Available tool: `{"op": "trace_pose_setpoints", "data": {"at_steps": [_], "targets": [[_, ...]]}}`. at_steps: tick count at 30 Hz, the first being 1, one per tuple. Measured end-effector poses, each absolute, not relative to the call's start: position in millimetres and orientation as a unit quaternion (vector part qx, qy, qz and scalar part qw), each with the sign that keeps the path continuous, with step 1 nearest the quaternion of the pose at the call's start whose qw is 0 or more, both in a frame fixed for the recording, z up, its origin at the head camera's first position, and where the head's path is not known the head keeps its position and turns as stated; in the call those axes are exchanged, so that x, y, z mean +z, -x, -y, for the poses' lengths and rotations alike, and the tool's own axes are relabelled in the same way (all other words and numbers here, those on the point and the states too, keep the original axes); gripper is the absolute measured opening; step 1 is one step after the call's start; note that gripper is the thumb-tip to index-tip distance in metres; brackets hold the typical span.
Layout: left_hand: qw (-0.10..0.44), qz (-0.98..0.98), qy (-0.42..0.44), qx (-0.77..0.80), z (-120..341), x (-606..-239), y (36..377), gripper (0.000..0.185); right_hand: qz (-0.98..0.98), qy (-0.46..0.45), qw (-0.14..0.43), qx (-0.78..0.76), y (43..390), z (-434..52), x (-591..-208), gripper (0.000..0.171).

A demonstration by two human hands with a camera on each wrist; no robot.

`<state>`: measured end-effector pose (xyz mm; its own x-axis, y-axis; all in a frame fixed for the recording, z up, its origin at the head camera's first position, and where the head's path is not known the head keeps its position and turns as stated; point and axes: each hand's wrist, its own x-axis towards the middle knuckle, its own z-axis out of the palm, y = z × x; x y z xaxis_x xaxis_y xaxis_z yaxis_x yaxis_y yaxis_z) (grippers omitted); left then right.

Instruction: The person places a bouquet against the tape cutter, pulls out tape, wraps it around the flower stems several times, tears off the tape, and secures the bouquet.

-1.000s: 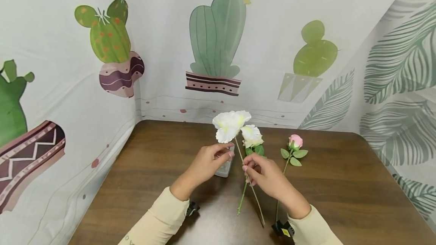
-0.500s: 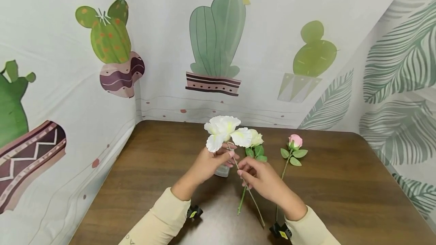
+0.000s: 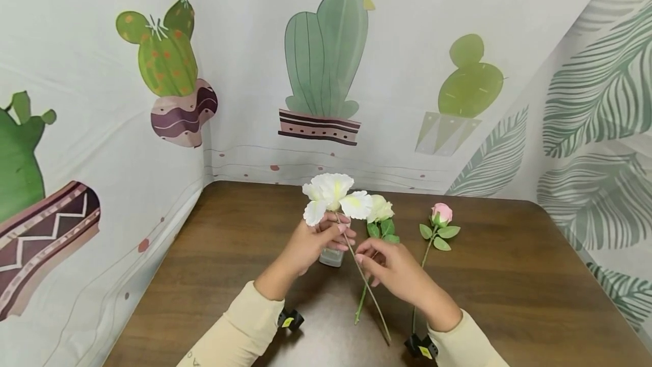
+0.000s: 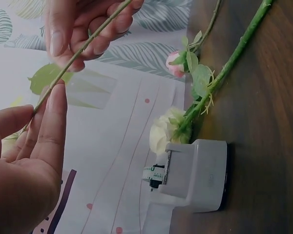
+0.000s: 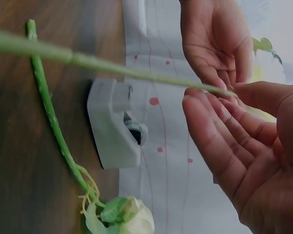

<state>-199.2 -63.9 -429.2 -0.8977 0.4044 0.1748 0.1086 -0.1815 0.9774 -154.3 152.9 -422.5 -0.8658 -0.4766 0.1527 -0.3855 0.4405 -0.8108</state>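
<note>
Fingers of both the left hand [image 3: 311,242] and right hand [image 3: 392,268] pinch the white flower's stem [image 3: 364,285], raised above the table.

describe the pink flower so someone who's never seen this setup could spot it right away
On the brown wooden table, look right of the person's right hand, away from the two white blooms. The pink rosebud lies flat there on a thin green stem with a few leaves below the head, and neither hand touches it. It is the only pink flower: the white flower is held up, the cream rose lies beside it.
</note>
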Motion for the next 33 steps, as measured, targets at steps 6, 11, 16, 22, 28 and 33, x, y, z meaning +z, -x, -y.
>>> {"op": "trace_pose_setpoints", "data": {"at_steps": [6, 11, 16, 22, 28, 33], "targets": [[0.101, -0.62, -0.188, 0.755, 69.7, -425.8, 202.0, 0.03, -0.878, 0.22, 0.015, -0.424, 162.7, -168.0, -418.1, 0.01], [0.1, -0.627, -0.159, 0.756, 73.3, -423.9, 203.2, 0.026, -0.902, 0.18, -0.011, -0.392, 173.4, -186.4, -420.3, 0.01], [0.094, -0.626, -0.133, 0.763, 76.7, -421.8, 205.3, 0.02, -0.937, 0.14, -0.042, -0.317, 185.3, -206.1, -425.4, 0.011], [0.084, -0.621, -0.11, 0.771, 82.1, -420.3, 207.5, 0.024, -0.961, 0.095, -0.016, -0.26, 194.4, -231.0, -433.5, 0.018], [0.069, -0.621, -0.099, 0.774, 85.3, -420.4, 210.0, 0.022, -0.969, 0.047, 0.04, -0.238, 200.5, -248.4, -442.0, 0.022], [0.063, -0.624, -0.087, 0.774, 87.1, -422.2, 212.2, 0.023, -0.975, 0.006, 0.059, -0.213, 204.6, -256.9, -449.4, 0.033]]}}
